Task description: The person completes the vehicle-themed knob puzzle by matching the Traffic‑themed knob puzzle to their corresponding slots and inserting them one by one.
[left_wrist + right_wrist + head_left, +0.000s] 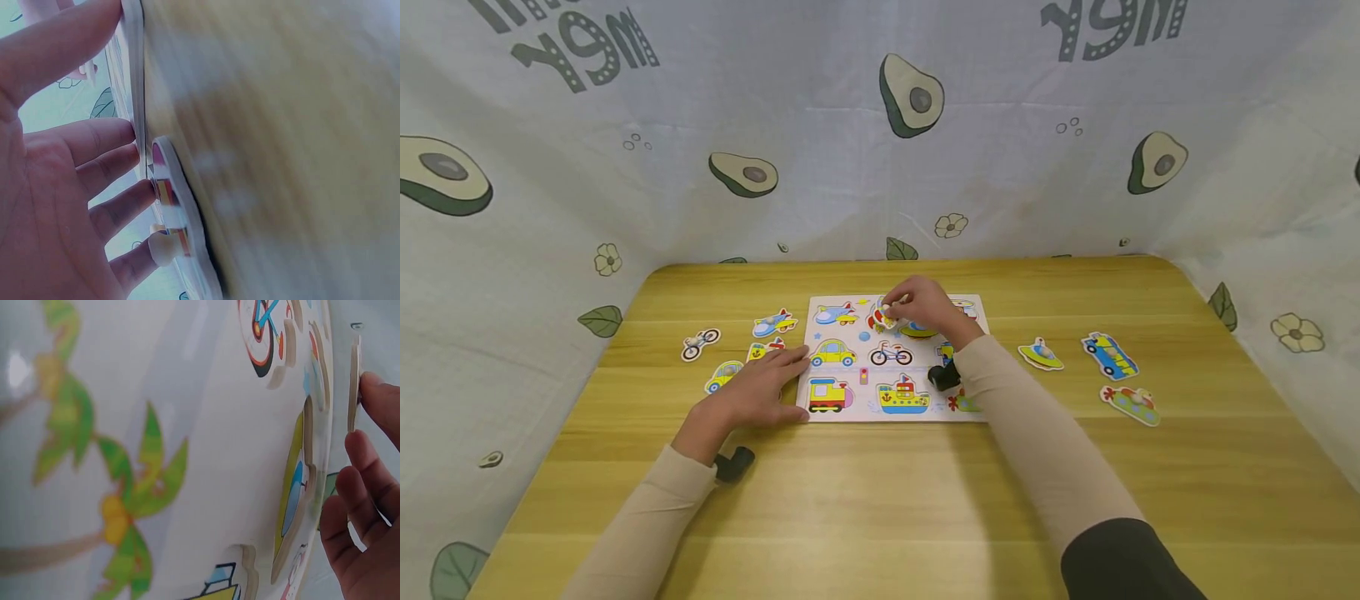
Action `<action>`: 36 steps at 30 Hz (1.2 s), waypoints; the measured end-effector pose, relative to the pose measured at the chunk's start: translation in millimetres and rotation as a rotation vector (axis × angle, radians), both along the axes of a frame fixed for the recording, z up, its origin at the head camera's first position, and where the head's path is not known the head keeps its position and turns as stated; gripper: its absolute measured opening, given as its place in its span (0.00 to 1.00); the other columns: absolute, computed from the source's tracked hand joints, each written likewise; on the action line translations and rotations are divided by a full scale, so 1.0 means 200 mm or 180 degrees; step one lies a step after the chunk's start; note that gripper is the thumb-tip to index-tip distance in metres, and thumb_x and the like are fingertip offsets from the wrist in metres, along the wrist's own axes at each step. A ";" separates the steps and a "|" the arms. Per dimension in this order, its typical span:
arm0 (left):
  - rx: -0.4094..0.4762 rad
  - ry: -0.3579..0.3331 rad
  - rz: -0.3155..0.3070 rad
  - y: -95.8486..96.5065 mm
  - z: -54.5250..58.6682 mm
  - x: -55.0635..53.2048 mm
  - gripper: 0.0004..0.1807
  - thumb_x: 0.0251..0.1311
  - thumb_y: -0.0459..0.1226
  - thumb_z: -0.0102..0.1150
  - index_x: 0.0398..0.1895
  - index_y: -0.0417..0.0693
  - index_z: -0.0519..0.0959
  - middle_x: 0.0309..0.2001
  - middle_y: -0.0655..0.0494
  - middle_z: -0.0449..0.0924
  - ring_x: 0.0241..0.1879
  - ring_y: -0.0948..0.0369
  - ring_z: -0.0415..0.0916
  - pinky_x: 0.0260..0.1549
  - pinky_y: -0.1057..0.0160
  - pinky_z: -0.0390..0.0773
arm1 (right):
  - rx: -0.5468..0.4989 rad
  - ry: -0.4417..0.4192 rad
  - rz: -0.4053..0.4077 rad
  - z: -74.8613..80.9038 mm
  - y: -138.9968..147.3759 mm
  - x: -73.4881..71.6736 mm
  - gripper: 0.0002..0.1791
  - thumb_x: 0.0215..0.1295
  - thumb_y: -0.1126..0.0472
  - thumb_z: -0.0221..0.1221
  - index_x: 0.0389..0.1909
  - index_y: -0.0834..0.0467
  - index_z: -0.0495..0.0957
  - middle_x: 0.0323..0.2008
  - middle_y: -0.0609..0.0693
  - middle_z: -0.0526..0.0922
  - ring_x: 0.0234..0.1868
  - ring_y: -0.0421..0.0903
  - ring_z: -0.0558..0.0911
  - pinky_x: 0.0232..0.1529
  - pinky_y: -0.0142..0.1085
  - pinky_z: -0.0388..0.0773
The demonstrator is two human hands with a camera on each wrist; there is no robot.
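Observation:
A white knob puzzle board (865, 406) with pictured vehicles lies on the wooden table. My right hand (925, 304) pinches a small puzzle piece, the rocket (878, 317), over the middle of the board's back row. Edge-on, the thin rocket piece (354, 387) shows between thumb and fingertips in the right wrist view, raised off the board. At the board's left edge my left hand (760, 390) rests with fingers spread, thumb and fingertips touching the edge. A boat piece (765, 348) is partly hidden beyond its fingers; the left wrist view shows a knobbed piece (181, 219) by the fingertips.
Left of the board lie a bicycle piece (701, 344), a plane piece (775, 323) and a car piece (722, 377). On its right are a flying saucer piece (1041, 356), a bus piece (1109, 357) and a green piece (1131, 406). A printed cloth (820, 200) hangs behind the table.

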State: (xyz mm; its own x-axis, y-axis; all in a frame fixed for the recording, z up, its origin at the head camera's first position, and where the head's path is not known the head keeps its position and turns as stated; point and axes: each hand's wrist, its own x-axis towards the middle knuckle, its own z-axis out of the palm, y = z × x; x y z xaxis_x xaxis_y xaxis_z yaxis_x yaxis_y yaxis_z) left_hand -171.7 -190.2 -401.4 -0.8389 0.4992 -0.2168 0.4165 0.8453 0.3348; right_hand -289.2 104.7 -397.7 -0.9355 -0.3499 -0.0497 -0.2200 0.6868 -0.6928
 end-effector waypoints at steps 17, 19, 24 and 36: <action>-0.0011 -0.0036 -0.0001 0.02 0.00 0.00 0.47 0.55 0.51 0.68 0.75 0.44 0.62 0.79 0.50 0.54 0.78 0.42 0.50 0.73 0.38 0.58 | 0.0339 -0.0080 -0.0166 -0.07 -0.07 -0.03 0.12 0.65 0.54 0.64 0.46 0.54 0.87 0.50 0.54 0.78 0.48 0.52 0.76 0.52 0.44 0.76; -0.0016 -0.0062 0.0024 0.02 0.01 0.01 0.47 0.55 0.52 0.68 0.75 0.45 0.61 0.79 0.51 0.53 0.78 0.43 0.50 0.73 0.39 0.57 | 0.0313 -0.0101 -0.0160 -0.07 -0.07 -0.03 0.12 0.65 0.55 0.64 0.45 0.55 0.87 0.52 0.54 0.78 0.50 0.52 0.76 0.53 0.45 0.76; -0.0010 -0.0049 0.0017 0.02 0.00 0.01 0.46 0.55 0.52 0.68 0.75 0.45 0.62 0.79 0.50 0.54 0.78 0.43 0.50 0.73 0.38 0.57 | 0.0198 -0.0163 -0.0145 -0.08 -0.07 -0.03 0.11 0.65 0.56 0.64 0.43 0.56 0.87 0.57 0.55 0.77 0.56 0.54 0.76 0.60 0.48 0.74; -0.0004 -0.0016 0.0023 0.01 0.01 0.01 0.47 0.55 0.52 0.69 0.75 0.45 0.62 0.79 0.52 0.54 0.78 0.43 0.50 0.73 0.38 0.58 | 0.0122 -0.0233 -0.0144 -0.07 -0.08 -0.03 0.10 0.65 0.57 0.64 0.42 0.57 0.87 0.55 0.56 0.75 0.54 0.53 0.74 0.58 0.47 0.74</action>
